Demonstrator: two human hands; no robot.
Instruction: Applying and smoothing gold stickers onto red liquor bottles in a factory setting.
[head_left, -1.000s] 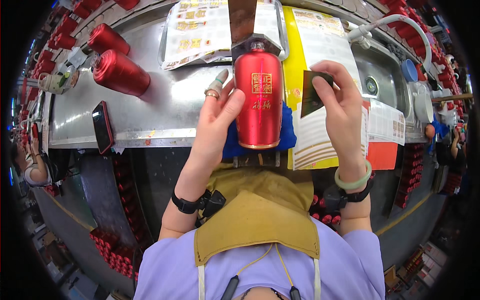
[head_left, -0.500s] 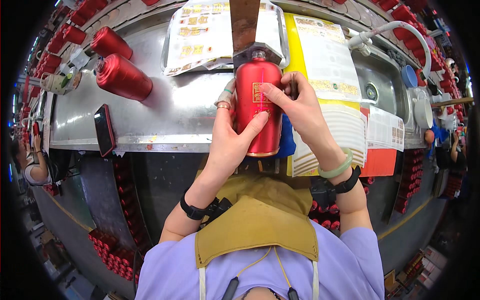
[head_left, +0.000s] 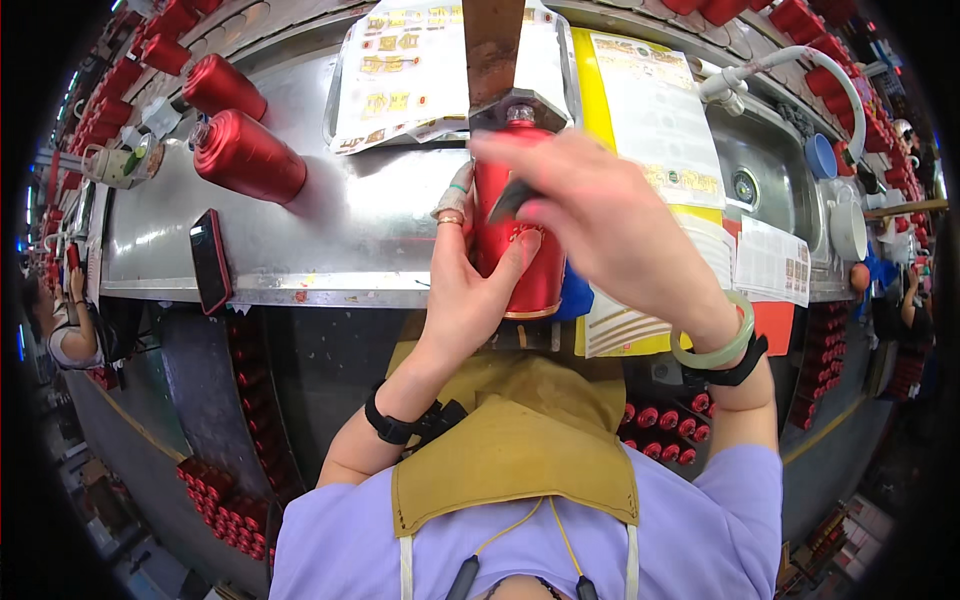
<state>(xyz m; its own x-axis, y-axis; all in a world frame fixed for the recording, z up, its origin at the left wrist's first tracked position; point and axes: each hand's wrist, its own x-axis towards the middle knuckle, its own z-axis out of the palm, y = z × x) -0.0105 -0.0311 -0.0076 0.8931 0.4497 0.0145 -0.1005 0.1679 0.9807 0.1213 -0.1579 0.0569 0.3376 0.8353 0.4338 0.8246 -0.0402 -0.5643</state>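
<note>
Phone (head_left: 210, 262) lies at nine o'clock from the central bottle (head_left: 533, 292), its lower end at the rim of the metal bench (head_left: 350, 220), so a passing elbow could tip it off. Between nine and ten you have a farther red bottle (head_left: 224, 87) and a nearer red bottle (head_left: 248, 157), almost touching; a bump to one could knock the other. At eleven sit printed sheets (head_left: 390, 60). Your left hand (head_left: 468, 280), at seven to eight, is half curled, fingers along the bottle's left side and thumb across its front; if that hold loosens, the bottle could turn or slide. The bottle itself lies straight ahead of you, neck toward twelve, its middle largely covered. Over it you pinch a dark flat piece (head_left: 512, 200) in your right hand (head_left: 600, 205), which reaches in from three, blurred, forefinger stretched out; whether the piece touches the bottle, you cannot tell from here. Tilted or pressed hard, its edge could scratch the red finish or skid into your left thumb. At five, blue cloth (head_left: 573, 295) shows beside the bottle; if it bunches, the bottle could rock.
</note>
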